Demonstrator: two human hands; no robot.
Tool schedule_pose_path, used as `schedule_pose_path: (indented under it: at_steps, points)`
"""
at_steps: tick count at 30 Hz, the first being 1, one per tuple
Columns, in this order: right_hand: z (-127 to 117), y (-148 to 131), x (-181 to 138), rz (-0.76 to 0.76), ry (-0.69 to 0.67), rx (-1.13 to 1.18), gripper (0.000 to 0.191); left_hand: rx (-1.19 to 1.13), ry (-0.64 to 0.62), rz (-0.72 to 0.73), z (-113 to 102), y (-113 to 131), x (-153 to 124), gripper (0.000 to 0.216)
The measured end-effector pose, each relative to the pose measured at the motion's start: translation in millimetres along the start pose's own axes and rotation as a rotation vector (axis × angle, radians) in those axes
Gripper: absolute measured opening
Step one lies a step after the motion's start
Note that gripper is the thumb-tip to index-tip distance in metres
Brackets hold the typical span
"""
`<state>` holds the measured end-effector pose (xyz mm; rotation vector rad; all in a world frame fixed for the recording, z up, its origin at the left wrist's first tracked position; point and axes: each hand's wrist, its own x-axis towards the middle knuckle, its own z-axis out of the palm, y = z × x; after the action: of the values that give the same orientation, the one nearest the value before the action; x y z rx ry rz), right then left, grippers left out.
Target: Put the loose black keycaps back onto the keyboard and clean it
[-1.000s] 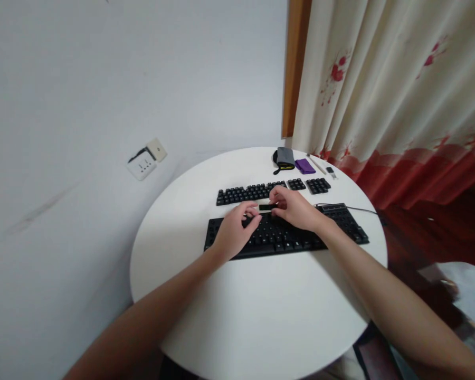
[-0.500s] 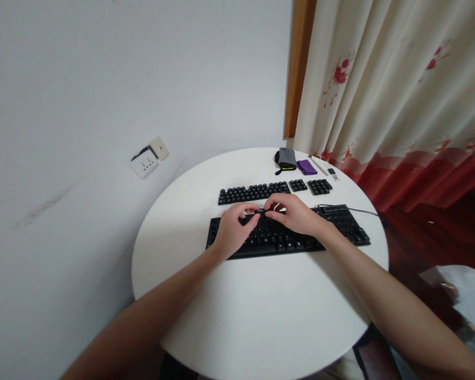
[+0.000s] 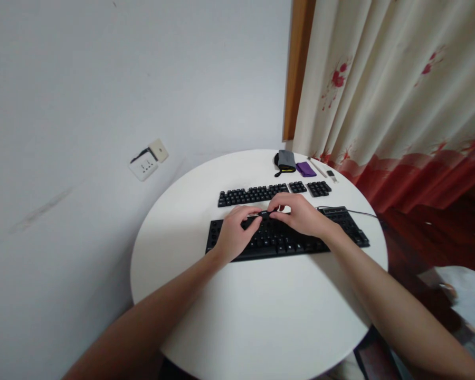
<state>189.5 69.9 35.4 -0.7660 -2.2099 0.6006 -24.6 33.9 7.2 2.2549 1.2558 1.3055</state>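
Note:
A black keyboard (image 3: 275, 248) lies on the round white table, with some keycaps off and bare sockets showing at its left end. Over its far edge, my left hand (image 3: 239, 229) and my right hand (image 3: 296, 211) face each other. Between their fingertips is a small black piece (image 3: 265, 214) with a faint pale mark; its kind is too small to make out. Thumb and fingers of both hands are pinched on its two ends. Behind the hands, loose black keycaps (image 3: 253, 195) stand in rows, grouped in blocks like a keyboard's layout.
At the table's (image 3: 261, 311) back right lie a grey pouch (image 3: 287, 160), a purple cloth (image 3: 306, 169), a thin white stick (image 3: 317, 167) and a small black-and-silver item (image 3: 332, 176). A cable (image 3: 362, 213) runs off the right edge. Wall and curtain (image 3: 340, 105) stand behind.
The small black piece shows a little more between the fingertips, its marked face now visible. Both hands have shifted slightly; the keyboard and keycap rows stay in place.

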Motion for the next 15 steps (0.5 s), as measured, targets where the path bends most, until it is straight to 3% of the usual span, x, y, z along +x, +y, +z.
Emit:
schedule_pose_path:
  at_steps: [8,15]
  points:
    - [-34.3,-2.9,-21.7,0.061,0.126,-0.186,0.007,-0.032,-0.016,0.092,-4.1,3.6,-1.2,0.019]
    - [-20.4,7.7,-81.5,0.124,0.121,-0.175,0.011,-0.068,-0.112,0.134,0.0,3.8,-1.7,0.021]
